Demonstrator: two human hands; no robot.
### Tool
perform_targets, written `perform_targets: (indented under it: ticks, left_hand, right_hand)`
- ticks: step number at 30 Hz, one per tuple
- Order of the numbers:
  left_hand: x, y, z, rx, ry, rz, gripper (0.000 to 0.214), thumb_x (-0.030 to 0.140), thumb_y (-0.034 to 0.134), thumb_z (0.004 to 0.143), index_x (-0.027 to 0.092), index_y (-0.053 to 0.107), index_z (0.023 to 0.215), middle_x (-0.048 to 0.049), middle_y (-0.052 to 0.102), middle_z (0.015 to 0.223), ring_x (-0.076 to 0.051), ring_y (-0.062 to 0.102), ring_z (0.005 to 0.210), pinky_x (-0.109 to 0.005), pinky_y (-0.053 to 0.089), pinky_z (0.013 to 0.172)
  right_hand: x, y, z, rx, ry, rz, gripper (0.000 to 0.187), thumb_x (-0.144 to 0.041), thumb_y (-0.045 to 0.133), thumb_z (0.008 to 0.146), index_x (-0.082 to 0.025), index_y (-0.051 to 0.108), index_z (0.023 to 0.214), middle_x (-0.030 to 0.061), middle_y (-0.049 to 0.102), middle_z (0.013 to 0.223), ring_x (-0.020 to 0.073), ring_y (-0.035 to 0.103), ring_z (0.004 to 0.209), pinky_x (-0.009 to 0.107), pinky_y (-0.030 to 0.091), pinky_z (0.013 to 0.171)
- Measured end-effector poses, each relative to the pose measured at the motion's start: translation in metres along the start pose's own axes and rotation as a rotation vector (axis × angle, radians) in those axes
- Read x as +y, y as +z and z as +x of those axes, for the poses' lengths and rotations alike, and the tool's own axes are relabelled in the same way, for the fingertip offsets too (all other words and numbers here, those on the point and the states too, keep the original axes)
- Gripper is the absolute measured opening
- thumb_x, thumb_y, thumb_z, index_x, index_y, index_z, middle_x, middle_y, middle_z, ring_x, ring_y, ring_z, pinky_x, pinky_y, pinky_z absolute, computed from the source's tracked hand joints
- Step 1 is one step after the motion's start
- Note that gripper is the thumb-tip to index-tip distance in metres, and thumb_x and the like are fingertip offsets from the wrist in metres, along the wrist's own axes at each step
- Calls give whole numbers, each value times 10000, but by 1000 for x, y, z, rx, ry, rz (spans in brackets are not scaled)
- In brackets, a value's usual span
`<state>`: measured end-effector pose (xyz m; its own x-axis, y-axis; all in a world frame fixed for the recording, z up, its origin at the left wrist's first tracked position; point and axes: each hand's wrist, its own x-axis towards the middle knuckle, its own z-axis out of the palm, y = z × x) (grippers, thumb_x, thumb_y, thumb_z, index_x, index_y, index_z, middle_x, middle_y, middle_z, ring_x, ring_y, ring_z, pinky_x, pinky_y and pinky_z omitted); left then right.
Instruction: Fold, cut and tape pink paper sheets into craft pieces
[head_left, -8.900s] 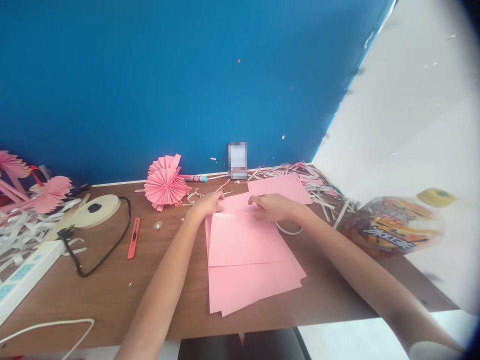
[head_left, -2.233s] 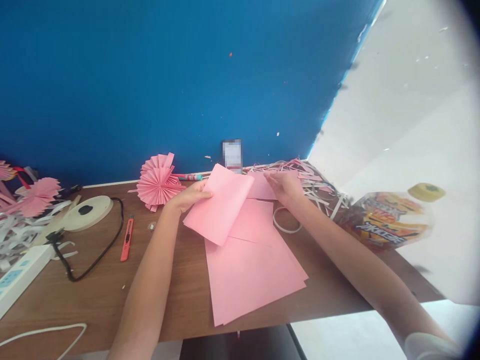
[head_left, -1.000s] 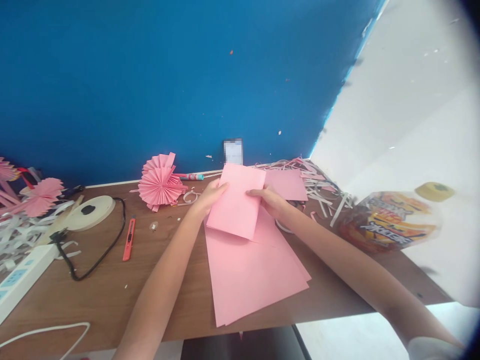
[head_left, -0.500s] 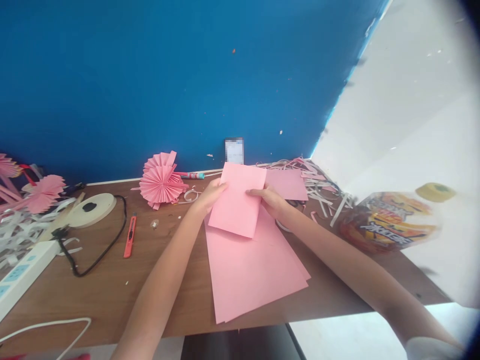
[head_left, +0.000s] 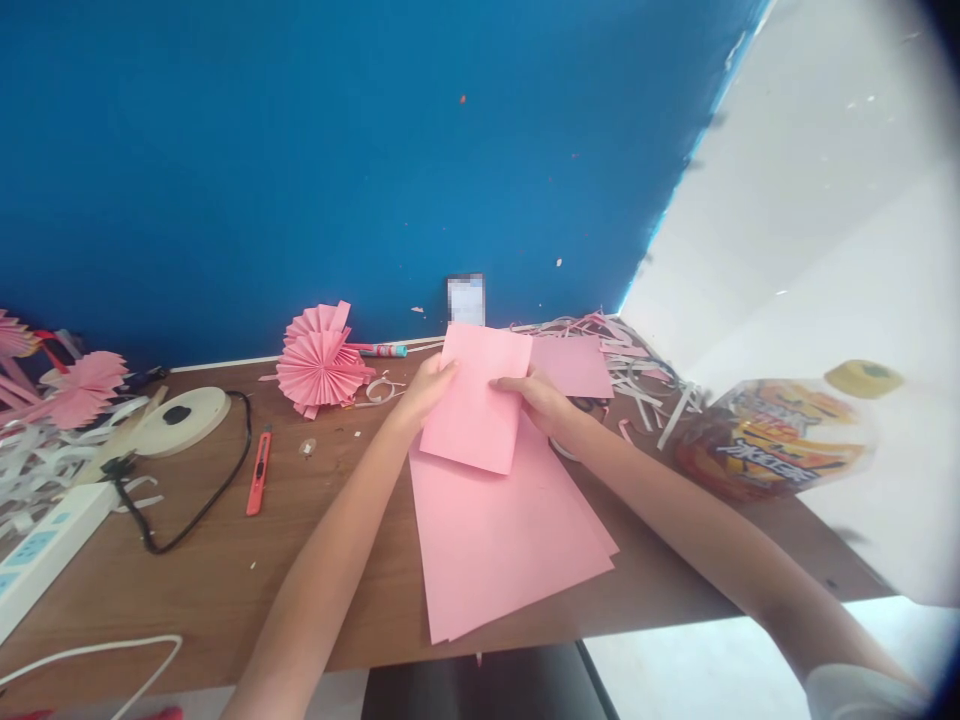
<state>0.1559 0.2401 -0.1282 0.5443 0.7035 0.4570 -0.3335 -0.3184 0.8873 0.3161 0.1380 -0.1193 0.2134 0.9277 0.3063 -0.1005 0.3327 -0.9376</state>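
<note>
Between my two hands is a smaller pink sheet of paper point(head_left: 476, 410), raised and tilted above a stack of larger pink sheets point(head_left: 510, 550). My left hand point(head_left: 427, 388) pinches its left edge, thumb on the front. On the right edge, my right hand point(head_left: 536, 395) grips it with the thumb laid across the front face. The other fingers of both hands are mostly hidden behind the paper. Whether the held sheet is folded or single, I cannot tell. Another pink piece point(head_left: 574, 366) lies just behind my right hand.
Left of the stack are a red utility knife point(head_left: 259, 470), a tape roll point(head_left: 180, 422), a black cable and a white power strip point(head_left: 56, 545). Pleated pink paper fans point(head_left: 322, 368) and a phone point(head_left: 466, 298) are at the back. Paper strips point(head_left: 660, 385) and a large bottle point(head_left: 772, 440) stand right.
The view has shifted very slightly. Both hands keep the same hold on the pink sheet, which has barely moved.
</note>
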Motion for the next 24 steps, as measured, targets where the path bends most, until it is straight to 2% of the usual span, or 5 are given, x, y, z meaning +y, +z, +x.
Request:
perform_targets:
  ticks: [5,10,20,24]
  left_hand:
    - [-8,-2,5,23,47,67,462,485,622,795,173,589,1135,-86,638,1088,-200,614,956,-319,488,878]
    - [-12,-3,7,84,84,201,449,535,553,823,148,607,1045,-83,640,1034,-199,601,902,-284,487,793]
    - [-14,3,5,170,118,242,422,515,522,838,146,603,1026,-78,643,997,-180,592,865,-240,465,727]
    - [-15,2,5,164,130,227,421,516,521,838,159,599,1047,-78,638,1036,-187,591,916,-247,474,764]
  right_hand:
    - [-4,3,-3,12,4,11,588,-155,742,600,-185,554,1156,72,587,1223,213,606,1048,423,484,998]
    - [-4,3,-4,13,22,31,587,-157,742,601,-170,553,1156,90,590,1213,218,614,1028,415,504,973]
    - [2,2,-2,36,-22,51,573,-151,730,629,-193,538,1167,76,603,1191,214,617,1026,393,527,949]
    - [2,3,-2,33,-37,54,582,-150,730,639,-194,531,1184,77,602,1192,213,621,1018,404,522,960]
